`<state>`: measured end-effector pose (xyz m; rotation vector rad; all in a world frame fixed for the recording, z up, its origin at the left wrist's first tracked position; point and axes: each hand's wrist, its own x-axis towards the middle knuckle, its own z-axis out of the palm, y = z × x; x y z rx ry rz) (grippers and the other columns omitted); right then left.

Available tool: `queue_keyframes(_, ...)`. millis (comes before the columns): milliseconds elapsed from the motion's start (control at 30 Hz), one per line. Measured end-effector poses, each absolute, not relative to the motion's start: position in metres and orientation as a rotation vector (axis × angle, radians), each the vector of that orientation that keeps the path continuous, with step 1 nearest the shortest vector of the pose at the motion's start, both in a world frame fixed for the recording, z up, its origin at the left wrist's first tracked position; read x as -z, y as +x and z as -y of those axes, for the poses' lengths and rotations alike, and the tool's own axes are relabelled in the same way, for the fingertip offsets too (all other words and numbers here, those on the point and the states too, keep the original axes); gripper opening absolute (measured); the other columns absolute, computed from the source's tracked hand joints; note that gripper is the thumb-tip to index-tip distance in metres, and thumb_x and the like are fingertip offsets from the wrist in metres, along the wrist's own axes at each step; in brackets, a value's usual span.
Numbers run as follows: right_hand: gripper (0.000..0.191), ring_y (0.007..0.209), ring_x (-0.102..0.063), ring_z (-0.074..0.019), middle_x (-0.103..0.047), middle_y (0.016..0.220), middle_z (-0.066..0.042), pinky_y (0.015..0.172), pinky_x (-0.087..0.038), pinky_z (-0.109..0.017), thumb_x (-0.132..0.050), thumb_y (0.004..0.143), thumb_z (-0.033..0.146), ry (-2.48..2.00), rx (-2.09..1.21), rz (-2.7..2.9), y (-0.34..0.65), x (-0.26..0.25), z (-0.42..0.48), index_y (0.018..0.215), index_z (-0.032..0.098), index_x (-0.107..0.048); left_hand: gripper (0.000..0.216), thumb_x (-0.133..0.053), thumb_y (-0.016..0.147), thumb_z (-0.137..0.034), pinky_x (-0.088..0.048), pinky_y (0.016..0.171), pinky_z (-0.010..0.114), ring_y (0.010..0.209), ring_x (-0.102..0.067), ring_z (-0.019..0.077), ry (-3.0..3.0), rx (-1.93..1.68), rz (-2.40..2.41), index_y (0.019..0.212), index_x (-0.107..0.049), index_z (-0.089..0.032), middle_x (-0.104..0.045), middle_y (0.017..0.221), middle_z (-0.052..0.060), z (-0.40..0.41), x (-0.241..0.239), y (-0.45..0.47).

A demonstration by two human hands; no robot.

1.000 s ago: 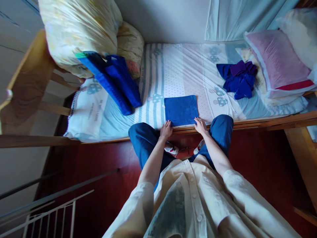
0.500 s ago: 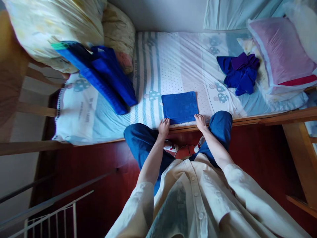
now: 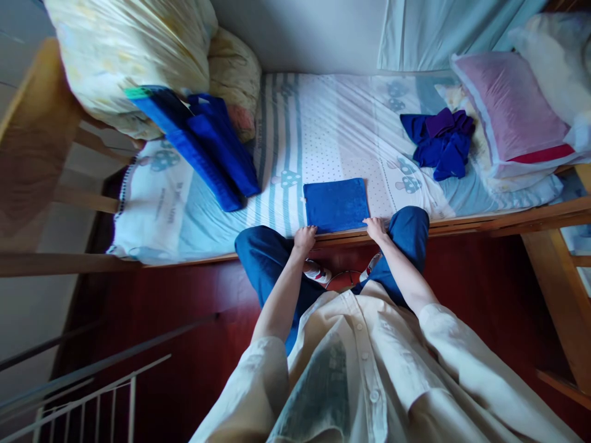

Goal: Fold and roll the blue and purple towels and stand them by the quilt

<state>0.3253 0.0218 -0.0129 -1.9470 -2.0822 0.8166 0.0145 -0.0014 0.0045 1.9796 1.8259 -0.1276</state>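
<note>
A flat blue cloth (image 3: 336,205), folded or cut to a rectangle, lies at the near side of the bed, with a small white tag on its left edge. At its near left corner is my left hand (image 3: 305,239), its fingers curled closed over the edge. My right hand (image 3: 375,228) pinches the near right corner between thumb and fingers. The cloth lies smooth between both hands. To the right, a crumpled blue and purple cloth (image 3: 441,143) rests on the sheet. Long folded blue fabric (image 3: 207,154) leans on the bedding at the left.
The bed (image 3: 318,129) has a patterned sheet and a wooden edge rail. A large pale quilt (image 3: 133,49) is piled at the left, a pink pillow (image 3: 526,104) at the right. Below left stands a white metal rack (image 3: 106,394) on the red floor (image 3: 198,344).
The view has tilted slightly, so the bed sits a little lower in the frame. My hands stay at the cloth's near corners, the left fingers now more curled.
</note>
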Motion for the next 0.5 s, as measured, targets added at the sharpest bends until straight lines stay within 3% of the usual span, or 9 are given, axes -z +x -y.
queue_keyframes(133,0.038,0.108,-0.071,-0.0270,-0.079,0.107,-0.010,0.105,-0.052,-0.037,-0.065,0.085,0.008,-1.962,-0.808,2.105,0.330,0.008,-0.022,0.115,0.026,-0.081,0.044,-0.056,0.083,-0.010,-0.052,0.100,0.044,0.109,-0.069,0.0343,1.911,0.129,-1.899,0.123,-0.074,-0.018,-0.073,0.109,0.019,0.002,-0.012,0.012)
queue_keyframes(500,0.027,0.099,-0.074,-0.0235,-0.080,0.105,-0.008,0.099,-0.055,-0.038,-0.068,0.081,0.014,-1.911,-0.887,1.665,0.326,0.010,-0.042,0.105,0.018,-0.080,0.041,-0.057,0.078,-0.007,-0.052,0.102,0.034,0.104,-0.072,0.0252,1.448,-0.454,-1.997,0.113,-0.075,-0.016,-0.078,0.101,0.010,-0.017,-0.009,0.005)
